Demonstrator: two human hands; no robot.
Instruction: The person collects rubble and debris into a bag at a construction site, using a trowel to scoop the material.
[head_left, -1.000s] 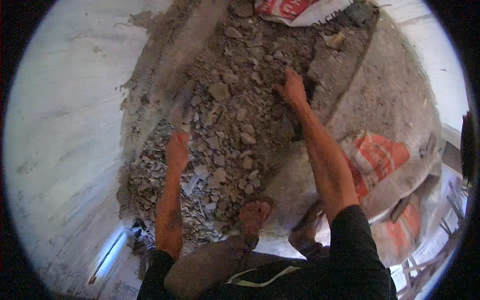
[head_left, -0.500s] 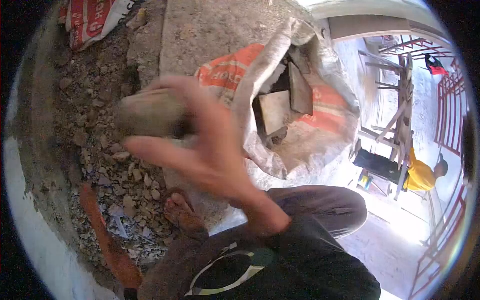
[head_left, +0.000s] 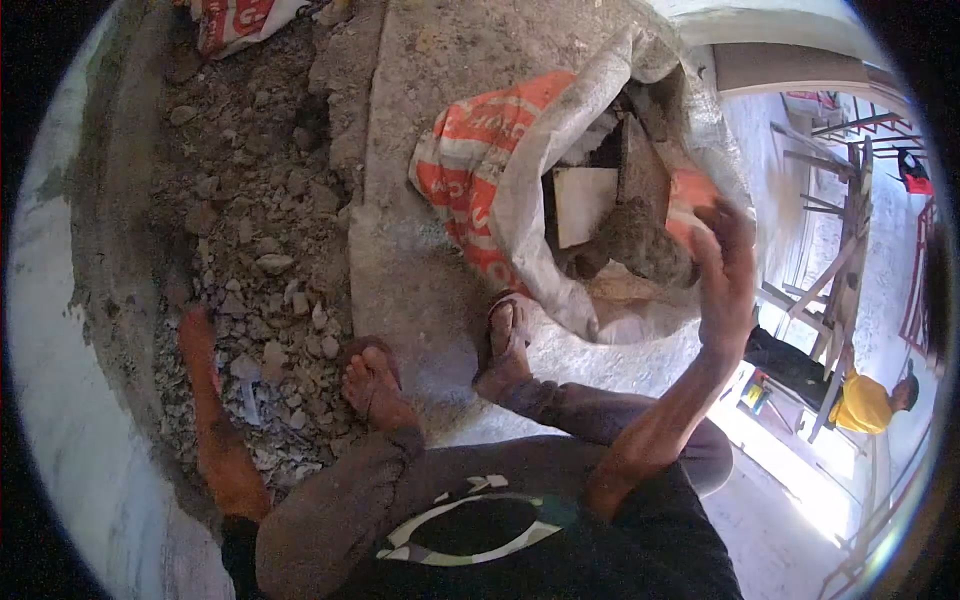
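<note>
A woven sack point(head_left: 545, 150), white with orange-red print, stands with its mouth open. Inside it lie a pale square tile piece point(head_left: 585, 205), a darker slab and a large rough chunk of rubble point(head_left: 645, 243). Beside the chunk, over the sack's right rim, is my right hand point(head_left: 728, 260), its fingers apart and bent, with nothing visible in them. My left hand point(head_left: 197, 335) is low at the rubble heap point(head_left: 275, 240) on the left; its fingers cannot be made out.
My sandalled feet point(head_left: 378, 385) are between rubble and sack. Another printed sack point(head_left: 235, 25) lies at the top left. A plastered wall point(head_left: 60, 400) borders the left. On the right, a person in a yellow shirt point(head_left: 862, 403) is near wooden scaffolding point(head_left: 850, 250).
My right hand has moved right from over the rubble to the sack and let go of the chunk, which now lies inside. My left hand stays near the heap. The view has shifted slightly.
</note>
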